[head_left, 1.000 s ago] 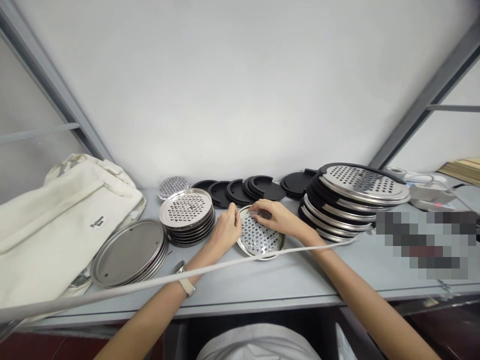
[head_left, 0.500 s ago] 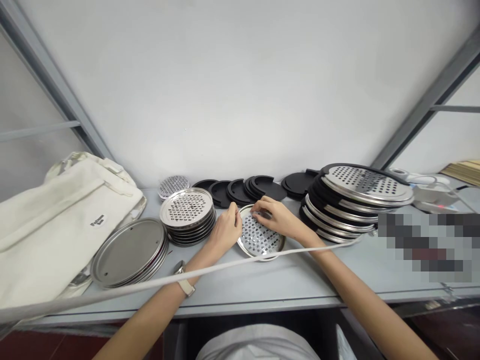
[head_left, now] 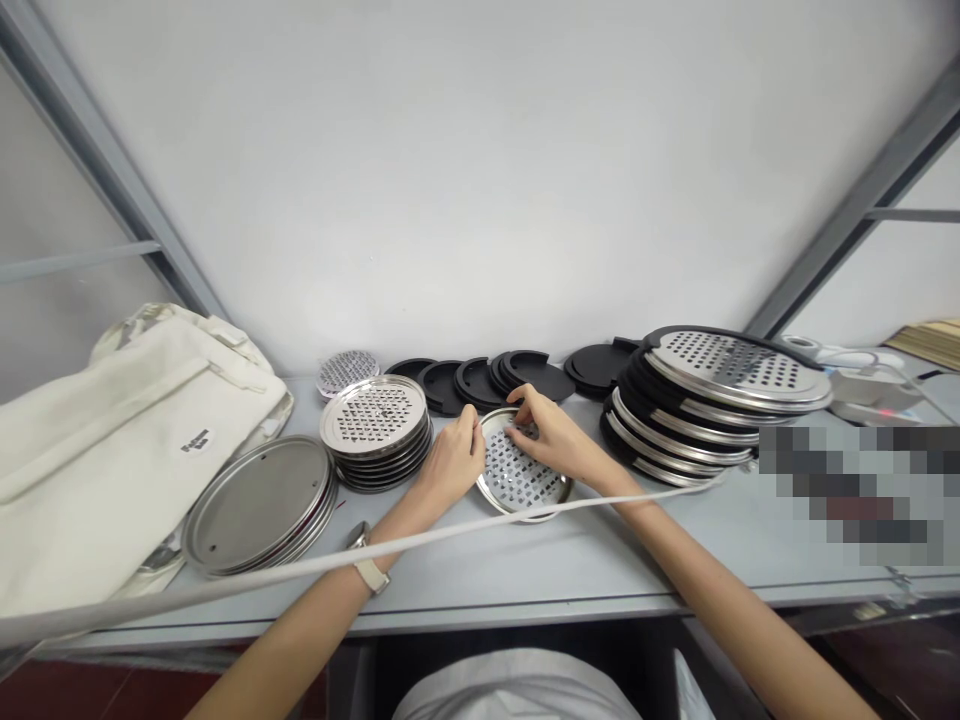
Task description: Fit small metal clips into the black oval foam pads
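Observation:
A round metal grater plate (head_left: 517, 482) with a raised rim lies on the grey table in front of me. At its left edge, my left hand (head_left: 454, 450) is closed, thumb and fingers pressed at the rim; the exact grip is partly hidden. My right hand (head_left: 551, 432) is over the plate's far right part, fingers bent and thumb apart from the index finger, with nothing visible between them. Left of my left hand stands a stack of similar grater plates (head_left: 373, 415).
Flat metal discs (head_left: 259, 505) are stacked beside a cream bag (head_left: 135, 450) at left. Black round lids (head_left: 480, 383) lie along the wall. A tall stack of larger grater plates and black rings (head_left: 675, 400) stands right. A white cable (head_left: 442, 538) crosses the foreground.
My right index finger has lifted slightly away from the plate and the gap to the thumb has widened. My left hand has stayed almost still.

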`<action>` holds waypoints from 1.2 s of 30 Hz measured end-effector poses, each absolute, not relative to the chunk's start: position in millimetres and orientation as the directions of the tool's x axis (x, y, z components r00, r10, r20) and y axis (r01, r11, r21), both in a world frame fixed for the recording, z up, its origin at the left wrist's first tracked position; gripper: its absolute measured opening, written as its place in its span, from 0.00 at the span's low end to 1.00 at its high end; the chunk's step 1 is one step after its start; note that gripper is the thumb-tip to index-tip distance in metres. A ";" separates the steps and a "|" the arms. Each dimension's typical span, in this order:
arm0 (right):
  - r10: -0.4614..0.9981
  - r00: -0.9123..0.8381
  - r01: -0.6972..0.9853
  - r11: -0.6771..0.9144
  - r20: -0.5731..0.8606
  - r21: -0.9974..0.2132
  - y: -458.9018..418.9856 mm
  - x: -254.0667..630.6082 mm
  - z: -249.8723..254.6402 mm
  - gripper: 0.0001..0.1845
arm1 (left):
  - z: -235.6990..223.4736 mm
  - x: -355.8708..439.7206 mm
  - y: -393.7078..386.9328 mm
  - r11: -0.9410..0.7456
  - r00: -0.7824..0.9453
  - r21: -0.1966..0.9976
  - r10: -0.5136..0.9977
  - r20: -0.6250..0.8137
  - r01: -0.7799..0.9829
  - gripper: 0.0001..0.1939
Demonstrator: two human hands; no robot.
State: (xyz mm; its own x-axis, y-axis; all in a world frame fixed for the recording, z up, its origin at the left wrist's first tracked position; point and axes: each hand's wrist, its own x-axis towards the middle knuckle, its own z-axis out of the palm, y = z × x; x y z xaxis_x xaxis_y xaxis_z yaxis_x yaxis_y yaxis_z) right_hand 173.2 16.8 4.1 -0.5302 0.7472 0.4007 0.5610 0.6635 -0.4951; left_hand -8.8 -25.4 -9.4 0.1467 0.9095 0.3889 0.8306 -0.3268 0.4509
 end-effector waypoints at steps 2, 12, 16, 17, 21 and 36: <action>0.767 -0.507 0.597 0.642 0.393 -0.481 17.3 172.2 3.2 0.17 | -8.5 -9.4 -25.8 -0.331 0.158 0.453 0.913 0.377 0.828 0.05; 0.791 -0.472 0.611 0.612 0.390 -0.502 23.6 173.4 -2.9 0.16 | -13.2 -11.7 -23.1 -0.395 0.208 0.464 0.891 0.404 0.793 0.05; 0.806 -0.451 0.593 0.592 0.383 -0.546 24.4 172.3 -3.9 0.16 | -13.1 -12.2 -22.4 -0.385 0.212 0.449 0.897 0.389 0.806 0.05; 0.810 -0.448 0.587 0.586 0.378 -0.559 24.6 172.1 -4.0 0.16 | -13.3 -12.3 -22.4 -0.377 0.210 0.443 0.900 0.381 0.813 0.04; 0.805 -0.475 0.537 0.586 0.356 -0.607 25.0 173.0 -3.8 0.13 | -14.5 -12.4 -23.1 -0.326 0.188 0.414 0.921 0.340 0.850 0.04; 0.854 -0.398 0.752 0.513 0.334 -0.415 38.7 184.0 -20.0 0.04 | -18.7 -10.8 -25.7 -0.183 0.122 0.297 0.969 0.213 0.937 0.06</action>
State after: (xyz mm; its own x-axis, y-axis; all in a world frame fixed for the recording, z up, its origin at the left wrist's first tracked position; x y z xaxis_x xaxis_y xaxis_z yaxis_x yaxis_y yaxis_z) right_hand 184.0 38.7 -20.0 -0.3981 0.8543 0.3342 0.7515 0.5127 -0.4152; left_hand -10.8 -25.7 -18.7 0.1221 0.9693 0.2132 0.9370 -0.1834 0.2974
